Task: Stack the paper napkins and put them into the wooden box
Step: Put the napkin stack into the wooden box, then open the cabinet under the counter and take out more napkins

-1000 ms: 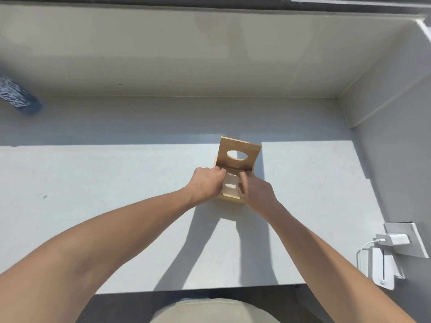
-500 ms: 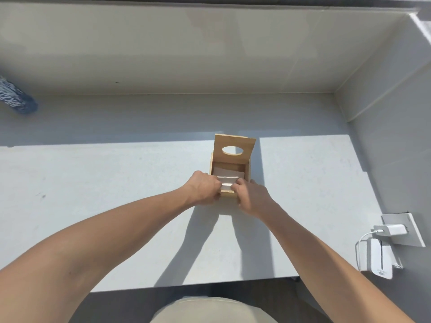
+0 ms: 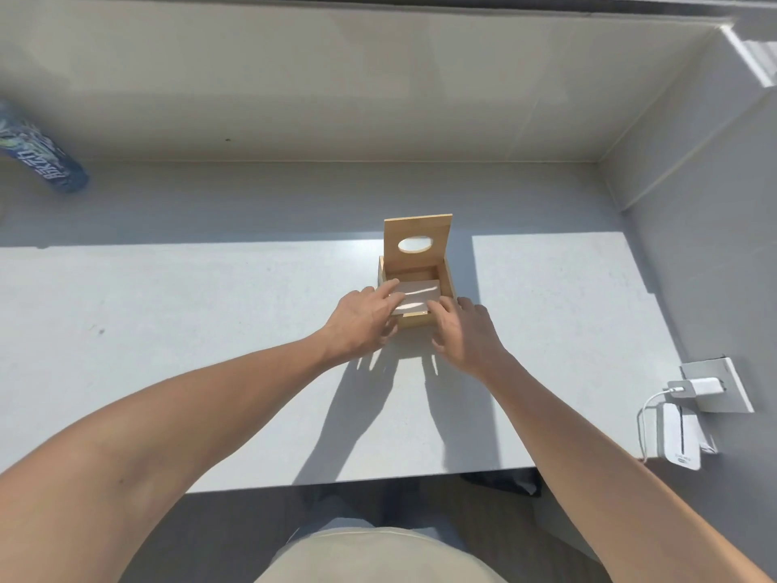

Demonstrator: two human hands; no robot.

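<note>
Both hands at the box (image 3: pixel 437 284), which sits open on the table (image 3: pixel 210 330), lid (image 3: pixel 418 241) with oval hole standing upright at the far side. Napkins (image 3: pixel 420 294) already stacked and lying inside, near edge apparently resting high on the front wall rather than flat on the floor. Left hand (image 3: pixel 363 319) with fingers spread and straight, forefinger pressing on the stack's left part, clamped on nothing. Right hand (image 3: pixel 464 330) with fingers loosely apart, tips at the stack's near right corner and the front wall; whether pinching the paper, cannot tell. Stacking looks done, insertion nearly so. Left to do, by judgement: push the stack fully down and level, then perhaps lower the lid. No loose napkins visible anywhere on the table.
</note>
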